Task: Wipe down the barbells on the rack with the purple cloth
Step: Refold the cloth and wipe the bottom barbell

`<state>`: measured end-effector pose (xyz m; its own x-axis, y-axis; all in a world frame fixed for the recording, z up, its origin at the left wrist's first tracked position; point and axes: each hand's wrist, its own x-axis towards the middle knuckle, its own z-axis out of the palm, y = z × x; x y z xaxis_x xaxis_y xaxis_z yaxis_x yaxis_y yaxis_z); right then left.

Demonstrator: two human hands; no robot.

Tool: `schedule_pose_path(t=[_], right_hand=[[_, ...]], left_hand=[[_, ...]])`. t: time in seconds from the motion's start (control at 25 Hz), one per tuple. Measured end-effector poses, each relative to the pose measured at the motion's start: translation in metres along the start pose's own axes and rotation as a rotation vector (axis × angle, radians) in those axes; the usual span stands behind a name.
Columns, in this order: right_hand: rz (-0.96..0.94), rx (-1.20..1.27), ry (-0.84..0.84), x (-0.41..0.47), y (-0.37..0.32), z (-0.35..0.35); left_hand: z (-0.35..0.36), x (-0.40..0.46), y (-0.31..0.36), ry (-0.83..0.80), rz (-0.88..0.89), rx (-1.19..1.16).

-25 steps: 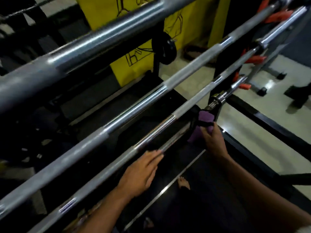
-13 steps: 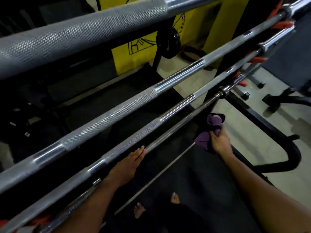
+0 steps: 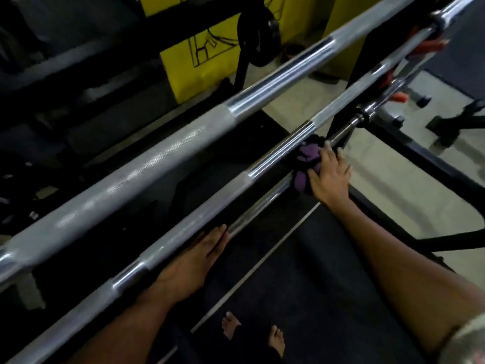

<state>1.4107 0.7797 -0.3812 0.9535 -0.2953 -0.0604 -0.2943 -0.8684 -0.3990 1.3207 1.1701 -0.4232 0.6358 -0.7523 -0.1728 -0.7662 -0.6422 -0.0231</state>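
Gym floor [image 3: 388,174]: pale tiles are showing on the right, with dark matting lying under the rack and a yellow panel [image 3: 210,59] with black line drawing standing behind.
Upper barbell [image 3: 162,153]: it is running diagonally across the whole view, lower left to upper right, its knurled grey section catching the light.
Middle barbell [image 3: 199,214]: it is lying parallel and nearer the person, chrome bands alternating with knurled stretches.
Lowest barbell [image 3: 262,208]: it is sitting just below the middle one, thinner and mostly in shadow, its collar showing up by the rack upright [image 3: 343,106].
Black plate [image 3: 258,35]: it is hanging on a post behind the bars, in front of the yellow panel.
Right hand [image 3: 329,177]: it is pressing the purple cloth [image 3: 307,158] against the bars, fingers wrapped over the bunched fabric and holding it.
Purple cloth: it is sitting bunched where the middle and lowest bars run close, under the right hand; which of the two bars it is touching is hard to tell.
Left hand [image 3: 194,261]: it is resting flat along the underside of the middle barbell, fingers straight and together, holding nothing.
Bare feet [image 3: 252,334]: they are standing on the dark mat at the bottom of the view.
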Motion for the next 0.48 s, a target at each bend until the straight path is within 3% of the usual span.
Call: schedule_pose_path(t=[0.12, 0.2, 0.32, 0.48], right_hand=[[-0.054, 0.167, 0.086, 0.022, 0.0, 0.04], [-0.043, 0.026, 0.134, 0.027, -0.01, 0.048], [-0.137, -0.219, 0.043, 0.037, -0.026, 0.031], [-0.154, -0.117, 0.084, 0.027, -0.031, 0.02]], left_hand=[[0.013, -0.001, -0.008, 0.021, 0.155, 0.055], [0.01, -0.003, -0.007, 0.013, 0.05, -0.039], [0.004, -0.001, -0.004, -0.014, -0.036, -0.172], [-0.002, 0.002, -0.004, -0.016, -0.051, -0.219]])
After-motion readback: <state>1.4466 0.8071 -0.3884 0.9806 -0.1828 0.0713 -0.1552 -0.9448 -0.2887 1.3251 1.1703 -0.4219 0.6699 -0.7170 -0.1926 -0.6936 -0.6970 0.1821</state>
